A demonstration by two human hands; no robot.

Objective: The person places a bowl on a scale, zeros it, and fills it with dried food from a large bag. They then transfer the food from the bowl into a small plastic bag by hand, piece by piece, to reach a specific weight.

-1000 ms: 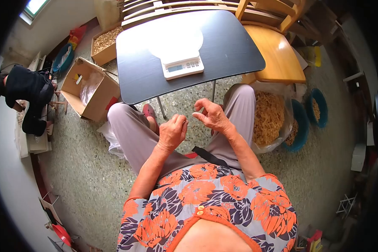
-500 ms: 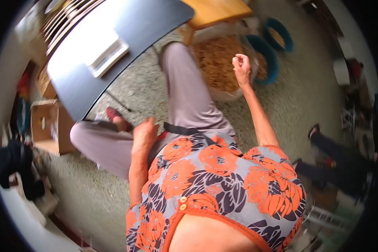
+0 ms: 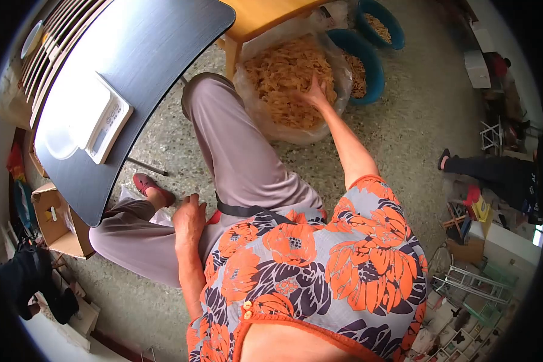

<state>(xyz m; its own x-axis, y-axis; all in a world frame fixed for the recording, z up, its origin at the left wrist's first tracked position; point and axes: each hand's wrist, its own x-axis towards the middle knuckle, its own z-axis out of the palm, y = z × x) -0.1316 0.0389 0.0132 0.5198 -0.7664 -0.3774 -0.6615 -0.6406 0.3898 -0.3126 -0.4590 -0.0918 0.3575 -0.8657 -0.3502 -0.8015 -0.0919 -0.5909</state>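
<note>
My right hand [image 3: 314, 93] reaches down to a heap of orange-brown dried strips [image 3: 277, 75] in a clear plastic bag [image 3: 256, 123]. Its fingers are spread on the strips, partly blurred and hidden among them. On my thigh lies my left hand [image 3: 189, 218], loosely relaxed with nothing visible in it, beside a dark strap [image 3: 241, 210] with a red end. Past the bag stand two blue tubs, the nearer tub [image 3: 374, 78] with brown pieces in it and the farther tub [image 3: 393, 30] with paler pieces.
A dark table [image 3: 163, 42] at the left bears a white digital scale [image 3: 111, 130] and a clear round plastic dish [image 3: 60, 145]. An orange wooden stool [image 3: 253, 18] is near the bag. A cardboard box [image 3: 60, 226] sits under the table. People's dark-trousered legs [image 3: 489, 169] show at both sides.
My right hand has gone from raised and curled above the bag to down among the strips, its fingers opening. My left hand stays on my thigh. The view has shifted.
</note>
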